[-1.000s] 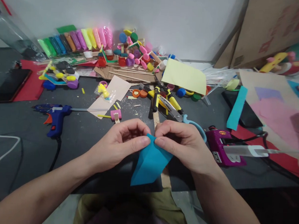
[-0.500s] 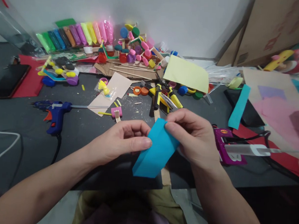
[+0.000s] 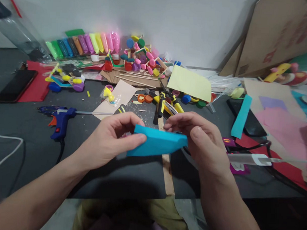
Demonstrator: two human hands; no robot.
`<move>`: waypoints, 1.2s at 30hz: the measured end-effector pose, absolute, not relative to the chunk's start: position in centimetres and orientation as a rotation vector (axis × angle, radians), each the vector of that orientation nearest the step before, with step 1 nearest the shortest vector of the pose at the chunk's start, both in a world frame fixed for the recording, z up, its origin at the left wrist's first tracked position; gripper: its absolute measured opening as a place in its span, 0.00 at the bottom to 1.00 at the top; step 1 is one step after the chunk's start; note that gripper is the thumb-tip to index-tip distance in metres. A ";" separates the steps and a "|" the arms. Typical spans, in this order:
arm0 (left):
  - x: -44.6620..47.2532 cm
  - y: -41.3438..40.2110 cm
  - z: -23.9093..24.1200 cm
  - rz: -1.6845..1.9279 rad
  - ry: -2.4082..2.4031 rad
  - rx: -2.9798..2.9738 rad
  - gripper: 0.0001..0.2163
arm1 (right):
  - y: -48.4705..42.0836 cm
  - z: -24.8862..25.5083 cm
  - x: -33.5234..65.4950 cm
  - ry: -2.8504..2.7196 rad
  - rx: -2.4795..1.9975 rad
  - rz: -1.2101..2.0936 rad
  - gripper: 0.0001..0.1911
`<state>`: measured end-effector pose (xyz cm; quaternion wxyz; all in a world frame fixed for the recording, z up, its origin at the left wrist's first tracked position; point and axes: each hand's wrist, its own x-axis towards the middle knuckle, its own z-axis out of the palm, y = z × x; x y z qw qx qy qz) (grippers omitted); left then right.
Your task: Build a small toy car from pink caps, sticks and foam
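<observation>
My left hand (image 3: 114, 137) pinches a folded piece of blue paper (image 3: 157, 143) at its left end, thumb on the near face. The paper is held above the dark table, its long side running left to right with a crease along the upper part. At the paper's right end my right hand (image 3: 203, 143) has its thumb lifted and apart from the fingers, gripping nothing. Whether its palm touches the paper's tip I cannot tell. Behind the hands lie yellow-and-black pliers (image 3: 162, 105) on the table.
A blue glue gun (image 3: 60, 120) lies left, with its cord near my forearm. Bagged coloured clay (image 3: 82, 44) and small wheeled models (image 3: 66, 80) line the back. A yellow sheet (image 3: 190, 83) covers bottle caps. On the right are a blue strip (image 3: 241, 116) and a dark phone (image 3: 254, 125).
The blue paper has turned from a steep slant to nearly level. My right hand has let go of its upper corner and opened; my left hand keeps its hold, slightly farther left.
</observation>
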<state>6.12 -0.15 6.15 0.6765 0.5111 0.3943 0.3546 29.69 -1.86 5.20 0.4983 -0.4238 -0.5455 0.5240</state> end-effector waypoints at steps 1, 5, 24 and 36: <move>6.1 -0.2 6.4 0.717 0.892 1.198 0.05 | -1.8 5.3 29.7 -1.372 -1.010 1.360 0.22; 6.3 -0.6 6.8 0.561 0.860 1.317 0.03 | -1.7 5.2 28.7 -1.456 -0.969 1.785 0.13; 7.0 -0.6 6.3 0.511 0.804 1.246 0.07 | -2.5 4.3 27.4 -1.364 -0.904 1.624 0.07; 6.9 -0.4 6.6 0.546 0.821 1.270 0.07 | -2.6 4.2 27.2 -1.546 -0.885 1.342 0.05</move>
